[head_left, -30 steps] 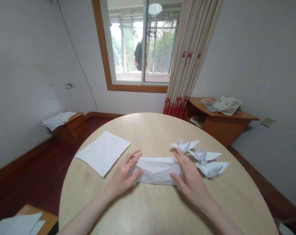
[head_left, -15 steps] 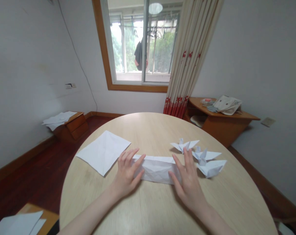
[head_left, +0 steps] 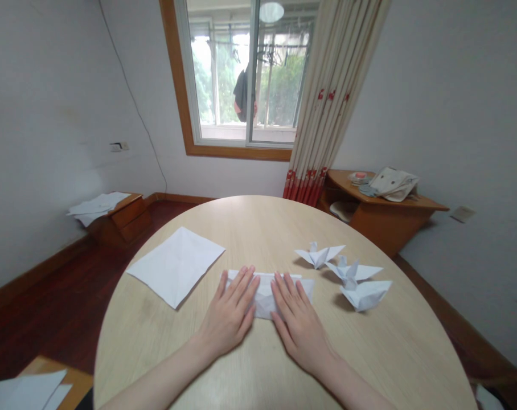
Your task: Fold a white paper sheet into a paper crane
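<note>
On the round wooden table [head_left: 258, 228], a creased square paper sheet [head_left: 175, 265] at left; then the left hand [head_left: 228, 313], open and flat, a folded paper strip [head_left: 265, 299] pressed at centre, the right hand [head_left: 299, 324] equally open and flat; three origami cranes [head_left: 318, 255] at right. Flattening of the fold in hand; lifting of both palms called for next.

Left hand [head_left: 228, 312] and right hand [head_left: 298, 326] lie palm down, just apart, fingers extended and slightly spread, tips pointing forward. Left forearm [head_left: 156, 382] and right forearm [head_left: 356, 388] are bare, angling inward from the lower frame.
</note>
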Demonstrator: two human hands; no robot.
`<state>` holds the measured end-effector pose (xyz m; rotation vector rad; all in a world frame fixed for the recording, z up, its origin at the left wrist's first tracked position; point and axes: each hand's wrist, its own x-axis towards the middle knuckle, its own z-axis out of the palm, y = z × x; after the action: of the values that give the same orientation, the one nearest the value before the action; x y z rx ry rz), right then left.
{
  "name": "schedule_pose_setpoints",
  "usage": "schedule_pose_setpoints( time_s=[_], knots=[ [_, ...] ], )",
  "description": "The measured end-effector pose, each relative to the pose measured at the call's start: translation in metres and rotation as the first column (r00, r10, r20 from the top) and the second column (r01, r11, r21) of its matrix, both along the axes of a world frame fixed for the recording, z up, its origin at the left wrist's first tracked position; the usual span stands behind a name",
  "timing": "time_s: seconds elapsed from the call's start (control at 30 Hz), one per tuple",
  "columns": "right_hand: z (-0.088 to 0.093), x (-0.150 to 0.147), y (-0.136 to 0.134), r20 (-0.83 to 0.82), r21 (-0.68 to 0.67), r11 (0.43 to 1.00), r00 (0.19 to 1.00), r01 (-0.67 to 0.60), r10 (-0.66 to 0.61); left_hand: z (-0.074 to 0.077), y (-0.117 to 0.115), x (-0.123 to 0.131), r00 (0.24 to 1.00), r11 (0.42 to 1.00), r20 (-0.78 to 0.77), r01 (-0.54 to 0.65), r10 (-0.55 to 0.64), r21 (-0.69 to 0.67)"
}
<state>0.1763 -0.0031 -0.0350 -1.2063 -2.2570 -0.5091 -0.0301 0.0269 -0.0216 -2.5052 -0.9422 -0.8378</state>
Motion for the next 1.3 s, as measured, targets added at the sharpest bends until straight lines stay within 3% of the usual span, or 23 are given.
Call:
schedule_pose_setpoints(
  time_s=[0.13,0.27,0.43,0.57,0.8,1.07,1.3],
  knots=[
    [-0.013,0.004,0.007,-0.061,-0.117,0.993,0.998,-0.01,0.003,-0.012,0.006,0.001,0.998,0.986,-0.031,0.052,-0.057,-0.157],
    [-0.024,0.006,0.011,-0.101,-0.2,0.979,0.995,-0.029,0.009,-0.024,0.01,0.0,0.998,0.934,0.02,0.059,-0.056,-0.352],
    [-0.031,0.008,0.012,-0.126,-0.282,0.958,0.992,-0.056,0.021,-0.029,0.012,-0.002,0.999,0.884,0.011,0.049,-0.049,-0.465],
    [-0.031,0.008,0.011,-0.136,-0.338,0.939,0.991,-0.062,0.017,-0.032,0.012,-0.001,0.999,0.889,-0.004,0.043,-0.05,-0.455],
    [-0.025,0.009,0.009,-0.092,-0.483,0.875,0.996,-0.029,-0.018,-0.042,0.003,0.006,0.998,0.925,-0.033,-0.066,0.058,-0.375],
    [-0.029,0.004,0.002,-0.029,-0.43,0.902,0.999,0.016,-0.032,-0.031,-0.011,0.016,0.984,0.926,-0.077,-0.175,0.158,-0.334],
    [-0.031,-0.002,0.001,-0.019,-0.38,0.924,0.998,0.046,-0.058,-0.029,-0.01,0.017,0.985,0.93,-0.038,-0.169,0.166,-0.326]
  ],
)
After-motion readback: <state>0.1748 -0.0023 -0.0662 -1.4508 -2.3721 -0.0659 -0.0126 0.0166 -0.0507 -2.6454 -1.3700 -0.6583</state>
